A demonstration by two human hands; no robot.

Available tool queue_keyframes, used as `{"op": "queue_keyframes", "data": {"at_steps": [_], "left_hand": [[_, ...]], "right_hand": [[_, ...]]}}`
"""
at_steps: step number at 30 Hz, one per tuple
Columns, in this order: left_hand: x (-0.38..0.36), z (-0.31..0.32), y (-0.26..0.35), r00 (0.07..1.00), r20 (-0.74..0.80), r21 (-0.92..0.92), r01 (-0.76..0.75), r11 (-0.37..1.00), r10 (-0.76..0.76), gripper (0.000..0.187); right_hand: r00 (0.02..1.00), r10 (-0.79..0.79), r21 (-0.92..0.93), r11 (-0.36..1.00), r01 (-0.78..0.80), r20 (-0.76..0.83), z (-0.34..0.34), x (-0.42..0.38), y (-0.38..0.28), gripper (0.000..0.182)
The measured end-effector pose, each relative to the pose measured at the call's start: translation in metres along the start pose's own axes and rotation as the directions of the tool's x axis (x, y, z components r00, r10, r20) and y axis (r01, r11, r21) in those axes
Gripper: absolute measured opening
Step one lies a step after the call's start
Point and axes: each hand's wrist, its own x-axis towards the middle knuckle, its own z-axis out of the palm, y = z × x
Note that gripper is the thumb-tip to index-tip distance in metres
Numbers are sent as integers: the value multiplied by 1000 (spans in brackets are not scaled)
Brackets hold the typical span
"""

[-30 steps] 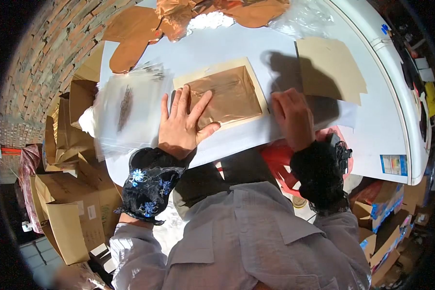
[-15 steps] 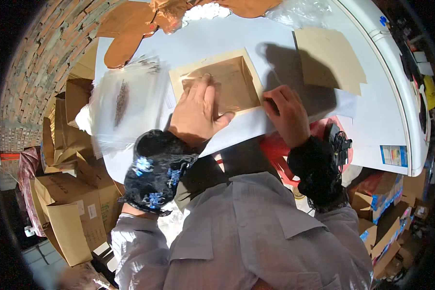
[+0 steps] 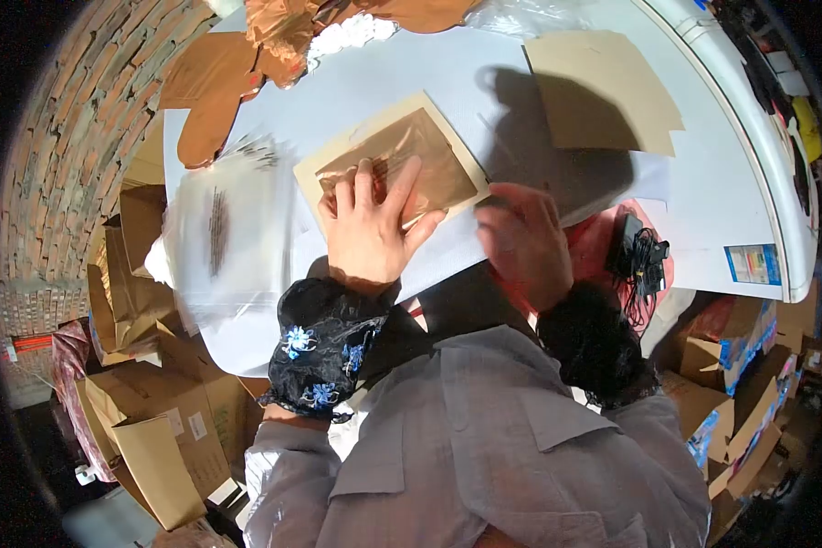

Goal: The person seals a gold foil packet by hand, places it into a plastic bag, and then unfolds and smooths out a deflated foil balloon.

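Note:
A flat tan card (image 3: 312,179) lies on the white table, tilted slightly, with a shiny brown film-like sheet (image 3: 434,171) over most of its face. My left hand (image 3: 370,233) presses on the sheet's lower left part, fingers spread and thumb out. Just off the card's right corner is my right hand (image 3: 528,239), smeared by motion, so its grip cannot be made out. To the left of the card rests a stack of clear plastic bags (image 3: 247,242) with dark print.
Tan sheets (image 3: 603,91) lie at the table's back right, crossed by a shadow. Brown cut pieces (image 3: 212,82) and crumpled clear plastic (image 3: 525,16) are along the back. A black cable bundle (image 3: 644,260) sits on something red. Cardboard boxes (image 3: 169,443) stand at both sides.
My left hand's fingers have spread wider on the brown sheet. The right hand has moved slightly away from the card's edge and blurred. The view has shifted, and the card appears more tilted.

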Motion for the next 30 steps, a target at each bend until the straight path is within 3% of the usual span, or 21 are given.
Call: {"op": "queue_keyframes", "data": {"at_steps": [7, 10, 13, 30], "left_hand": [[-1, 1, 1, 1000, 16, 32, 8, 999, -8, 62], [-1, 1, 1, 1000, 16, 40, -3, 999, 2, 61], [-2, 1, 1, 1000, 20, 34, -3, 999, 3, 59], [-2, 0, -2, 999, 35, 6, -12, 1000, 12, 60]], "right_hand": [[986, 96, -116, 990, -81, 138, 1, -4, -18, 65], [957, 219, -235, 957, -172, 191, 6, 4, -27, 79], [956, 250, -258, 944, -205, 152, 10, 15, -29, 89], [972, 182, -371, 921, -117, 146, 24, 38, -15, 93]]}}
